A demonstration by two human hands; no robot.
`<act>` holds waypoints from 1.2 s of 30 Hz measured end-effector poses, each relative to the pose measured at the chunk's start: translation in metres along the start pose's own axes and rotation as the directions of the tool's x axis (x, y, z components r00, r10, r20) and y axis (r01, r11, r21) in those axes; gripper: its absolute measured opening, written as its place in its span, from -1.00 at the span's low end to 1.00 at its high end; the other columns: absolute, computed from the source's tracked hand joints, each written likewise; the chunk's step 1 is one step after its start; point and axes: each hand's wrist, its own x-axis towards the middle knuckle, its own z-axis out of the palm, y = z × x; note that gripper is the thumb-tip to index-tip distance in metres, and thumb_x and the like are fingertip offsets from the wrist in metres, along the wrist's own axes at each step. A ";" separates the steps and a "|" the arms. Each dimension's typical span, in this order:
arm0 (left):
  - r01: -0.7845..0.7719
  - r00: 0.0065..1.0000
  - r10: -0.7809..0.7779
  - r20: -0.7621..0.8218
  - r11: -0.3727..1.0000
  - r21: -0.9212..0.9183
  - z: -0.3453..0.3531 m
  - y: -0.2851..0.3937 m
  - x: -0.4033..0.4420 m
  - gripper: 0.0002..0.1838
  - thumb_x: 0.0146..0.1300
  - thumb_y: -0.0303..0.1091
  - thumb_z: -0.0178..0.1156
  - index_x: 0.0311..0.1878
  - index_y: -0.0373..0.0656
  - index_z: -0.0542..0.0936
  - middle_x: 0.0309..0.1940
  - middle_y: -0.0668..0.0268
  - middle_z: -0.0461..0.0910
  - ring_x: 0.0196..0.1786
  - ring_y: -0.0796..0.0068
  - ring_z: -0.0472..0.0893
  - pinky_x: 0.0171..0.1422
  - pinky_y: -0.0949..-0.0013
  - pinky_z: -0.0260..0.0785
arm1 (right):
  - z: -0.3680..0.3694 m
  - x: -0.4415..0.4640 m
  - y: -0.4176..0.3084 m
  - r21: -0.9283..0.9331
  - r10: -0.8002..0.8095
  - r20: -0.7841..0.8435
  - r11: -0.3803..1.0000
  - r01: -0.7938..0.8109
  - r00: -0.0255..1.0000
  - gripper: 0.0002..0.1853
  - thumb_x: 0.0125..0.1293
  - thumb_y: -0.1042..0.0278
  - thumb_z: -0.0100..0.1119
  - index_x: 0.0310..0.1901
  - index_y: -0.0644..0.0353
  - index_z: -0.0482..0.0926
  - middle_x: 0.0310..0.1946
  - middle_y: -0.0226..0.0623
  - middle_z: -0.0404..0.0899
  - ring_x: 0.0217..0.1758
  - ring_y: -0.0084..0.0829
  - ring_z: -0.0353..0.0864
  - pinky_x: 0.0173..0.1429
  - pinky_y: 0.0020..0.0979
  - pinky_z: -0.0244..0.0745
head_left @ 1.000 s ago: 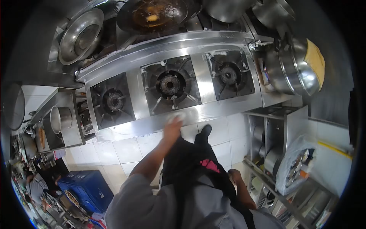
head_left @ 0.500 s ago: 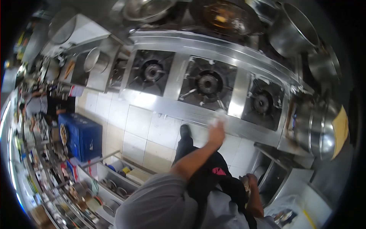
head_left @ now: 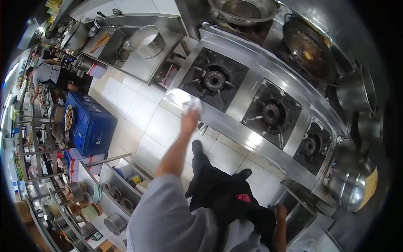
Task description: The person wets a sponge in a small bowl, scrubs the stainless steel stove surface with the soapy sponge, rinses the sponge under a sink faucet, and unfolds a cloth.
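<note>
My left hand [head_left: 191, 119] reaches forward, closed around a crumpled white cloth [head_left: 192, 106]. The cloth presses on the front steel ledge of the stove [head_left: 222, 122], near its left end. Beyond the hand lies the left burner [head_left: 214, 80], with the middle burner [head_left: 273, 114] and the right burner [head_left: 311, 145] further along. My right hand [head_left: 280, 211] hangs low by my right side, near the dark apron. Its fingers look curled, and whatever they may hold is too small and dark to make out.
Behind the burners stand a steel pan [head_left: 245, 10], a blackened wok [head_left: 308, 50] and a tall pot [head_left: 357, 90]. A sink counter [head_left: 145, 69] with a pot [head_left: 147, 42] adjoins at left. A blue box [head_left: 90, 122] sits on the tiles. Another person [head_left: 46, 73] bends over shelving at far left.
My left hand has moved leftward along the stove's front ledge with the cloth. The view has turned left, bringing more of the sink counter in. My right hand stays low at my side.
</note>
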 end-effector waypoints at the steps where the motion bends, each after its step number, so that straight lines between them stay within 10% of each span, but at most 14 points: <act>1: 0.012 0.998 -0.012 -0.054 1.000 -0.011 -0.007 -0.045 0.017 -0.58 0.25 -0.45 0.00 0.18 -0.04 0.56 0.30 0.13 0.46 0.33 0.08 0.44 0.15 -0.13 0.31 | 0.002 -0.016 -0.028 -0.419 -0.078 0.149 0.898 0.134 0.986 -0.77 0.24 0.29 0.07 -0.29 0.25 0.66 -0.24 -0.03 0.66 -0.13 -0.03 0.65 0.00 -0.11 0.47; 3: 0.196 0.980 -0.193 -0.050 0.977 0.083 -0.035 -0.090 0.053 -0.53 0.12 -0.53 0.06 0.14 -0.06 0.58 0.31 0.09 0.45 0.33 0.10 0.44 0.22 -0.04 0.33 | 0.061 -0.026 0.023 -0.241 -0.314 0.122 0.911 0.335 0.941 -0.75 0.25 0.22 0.07 -0.27 0.19 0.67 -0.22 -0.02 0.66 -0.11 0.01 0.64 -0.02 -0.07 0.49; 7: 0.359 0.921 -0.356 -0.158 0.933 -0.010 -0.033 -0.078 0.071 -0.58 0.20 -0.48 0.04 0.14 -0.11 0.58 0.30 -0.01 0.43 0.27 -0.01 0.48 0.24 -0.09 0.32 | 0.130 -0.053 -0.046 -0.286 -0.247 0.246 0.905 0.314 0.937 -0.76 0.25 0.20 0.09 -0.24 0.12 0.69 -0.20 -0.05 0.67 -0.10 -0.02 0.65 -0.01 -0.08 0.53; 8: 0.374 0.923 -0.381 0.060 0.846 -0.379 0.012 -0.084 0.052 -0.62 0.27 -0.44 0.00 0.15 -0.14 0.57 0.27 -0.05 0.43 0.18 -0.06 0.52 0.20 -0.10 0.32 | 0.148 -0.050 -0.060 -0.261 -0.231 0.277 0.916 0.304 0.933 -0.77 0.24 0.21 0.10 -0.23 0.11 0.69 -0.20 -0.06 0.67 -0.09 -0.04 0.65 0.00 -0.09 0.53; 10: 0.060 0.992 -0.056 -0.113 0.998 0.030 0.035 -0.003 0.020 -0.68 0.39 -0.34 -0.03 0.12 -0.16 0.56 0.18 -0.04 0.47 -0.03 -0.05 0.57 0.10 -0.13 0.33 | 0.174 -0.044 -0.083 -0.212 -0.199 0.345 0.936 0.283 0.917 -0.78 0.23 0.23 0.11 -0.21 0.09 0.69 -0.19 -0.08 0.67 -0.08 -0.08 0.66 0.02 -0.11 0.54; 12: 0.040 0.982 -0.004 0.190 0.981 -0.188 0.028 0.070 0.000 -0.63 0.38 -0.29 0.00 0.21 -0.10 0.50 0.17 0.01 0.48 -0.01 -0.02 0.57 0.15 -0.13 0.35 | 0.177 -0.043 -0.125 -0.193 -0.183 0.372 0.944 0.269 0.910 -0.78 0.23 0.24 0.12 -0.21 0.08 0.69 -0.18 -0.09 0.68 -0.07 -0.10 0.66 0.04 -0.11 0.55; 17: -0.072 0.990 0.084 0.113 0.992 -0.106 0.031 0.028 0.020 -0.63 0.23 -0.31 0.10 0.11 -0.03 0.58 0.13 0.14 0.52 0.00 0.09 0.59 0.12 -0.05 0.40 | 0.094 -0.003 -0.289 -0.264 -0.456 0.182 0.831 0.490 0.871 -0.83 0.15 0.28 0.17 -0.32 0.19 0.61 -0.35 -0.19 0.64 -0.25 -0.16 0.63 -0.13 -0.19 0.53; 20: 0.055 0.953 -0.038 0.299 0.997 -0.051 -0.031 -0.063 0.060 -0.68 0.17 -0.36 0.15 0.02 0.01 0.63 0.11 0.19 0.52 0.04 0.12 0.58 0.10 -0.02 0.41 | 0.084 0.009 -0.337 0.470 -0.093 0.032 0.880 0.067 0.995 -0.77 0.27 0.25 0.13 -0.33 0.26 0.61 -0.40 -0.24 0.59 -0.31 -0.39 0.58 -0.17 -0.27 0.51; 24: 0.027 0.994 -0.023 0.107 0.999 -0.037 -0.068 -0.128 0.096 -0.63 0.09 -0.46 0.17 0.02 -0.09 0.62 0.08 0.14 0.54 0.03 0.16 0.60 -0.01 0.06 0.48 | 0.123 0.065 -0.272 0.306 -0.249 0.087 0.928 0.212 0.964 -0.78 0.26 0.24 0.15 -0.29 0.24 0.63 -0.38 -0.23 0.61 -0.29 -0.33 0.62 -0.16 -0.24 0.52; 25: -0.082 0.996 0.077 -0.041 0.989 -0.121 -0.060 -0.138 0.105 -0.59 0.06 -0.49 0.16 0.05 -0.10 0.61 0.05 0.14 0.55 0.04 0.16 0.59 0.00 0.06 0.48 | 0.134 0.072 -0.257 -0.038 -0.115 0.218 0.991 0.126 0.969 -0.77 0.26 0.22 0.15 -0.28 0.23 0.63 -0.33 -0.26 0.63 -0.24 -0.30 0.63 -0.14 -0.20 0.52; 27: -0.091 0.989 0.046 -0.139 0.936 -0.341 -0.136 -0.122 0.155 -0.53 0.06 -0.57 0.11 0.11 -0.15 0.57 0.01 0.09 0.54 0.09 0.05 0.53 0.08 -0.02 0.41 | 0.137 0.059 -0.260 -0.154 -0.416 0.231 0.877 0.455 0.879 -0.76 0.32 0.21 0.14 -0.34 0.23 0.58 -0.38 -0.35 0.59 -0.28 -0.40 0.58 -0.16 -0.29 0.47; 34: -0.179 0.886 -0.042 -0.462 0.888 -0.424 -0.224 -0.256 0.327 -0.51 0.01 -0.58 0.08 0.10 -0.12 0.58 -0.02 -0.01 0.56 0.06 -0.12 0.53 0.10 -0.03 0.42 | 0.204 0.106 -0.474 -0.158 -0.193 0.345 0.953 0.259 0.918 -0.76 0.32 0.19 0.14 -0.32 0.22 0.58 -0.36 -0.34 0.59 -0.26 -0.39 0.58 -0.14 -0.29 0.47; 36: -0.353 0.880 0.194 -0.434 0.878 -0.323 -0.204 -0.304 0.352 -0.53 -0.03 -0.55 0.10 0.03 -0.09 0.63 -0.04 0.01 0.59 0.06 -0.06 0.56 0.12 -0.03 0.44 | 0.230 0.119 -0.561 -0.139 -0.186 0.341 0.959 0.245 0.921 -0.75 0.32 0.19 0.14 -0.31 0.22 0.58 -0.35 -0.33 0.59 -0.26 -0.38 0.58 -0.13 -0.29 0.47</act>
